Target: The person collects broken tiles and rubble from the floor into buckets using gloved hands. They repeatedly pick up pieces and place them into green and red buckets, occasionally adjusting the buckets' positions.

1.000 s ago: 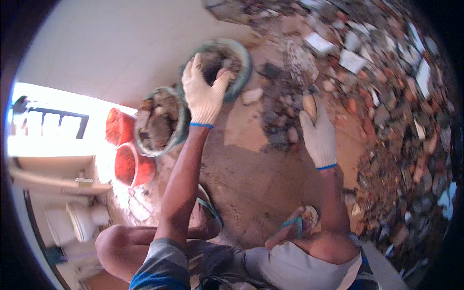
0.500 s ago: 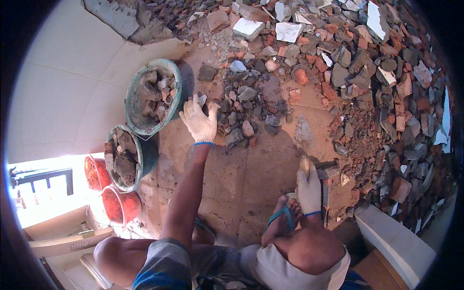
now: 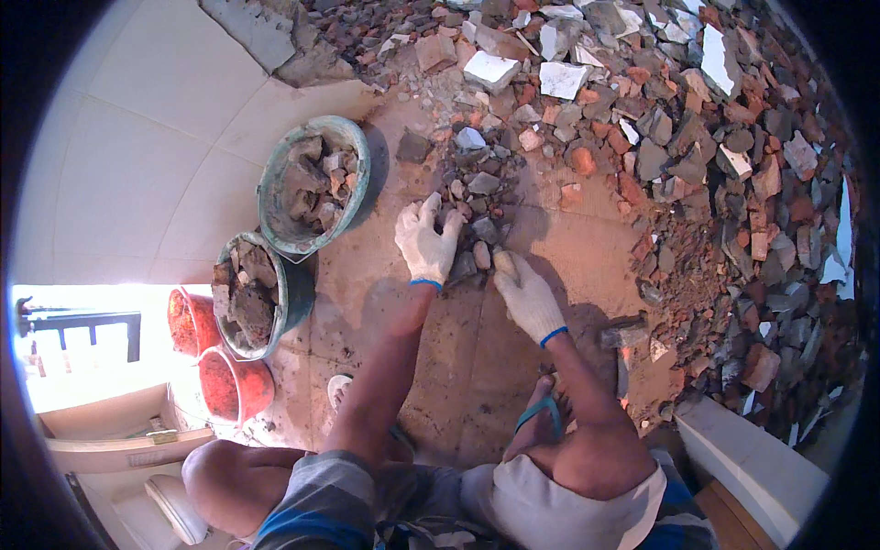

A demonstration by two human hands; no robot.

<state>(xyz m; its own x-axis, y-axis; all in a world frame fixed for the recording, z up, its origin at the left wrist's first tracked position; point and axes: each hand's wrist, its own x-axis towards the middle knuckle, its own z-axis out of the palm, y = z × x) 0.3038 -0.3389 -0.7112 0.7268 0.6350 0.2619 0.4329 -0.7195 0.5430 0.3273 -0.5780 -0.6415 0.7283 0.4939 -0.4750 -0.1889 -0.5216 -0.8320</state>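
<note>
A small heap of broken rubble (image 3: 484, 183) lies on the dusty floor in front of me. At its near left edge my left hand (image 3: 427, 241), in a white knit glove, has its fingers apart and bent over the pieces. My right hand (image 3: 529, 295), gloved the same way, is closed around the tan handle (image 3: 503, 263) of a trowel at the heap's near right edge. The trowel's blade is hard to make out against the grey chunks. Left of my left hand stands a green bucket (image 3: 365, 188) holding rubble.
A second green bucket (image 3: 274, 323) with large chunks stands nearer, beside two red buckets (image 3: 266, 396) (image 3: 176, 344). A large bank of broken brick and concrete (image 3: 678, 156) fills the far and right sides. A tiled wall (image 3: 137, 165) runs along the left. My sandalled foot (image 3: 536, 417) is below my right hand.
My right hand has swung left and forward with the trowel, from beside my foot to the heap. The left hand has moved right from beside the green bucket. The view has shifted slightly.
</note>
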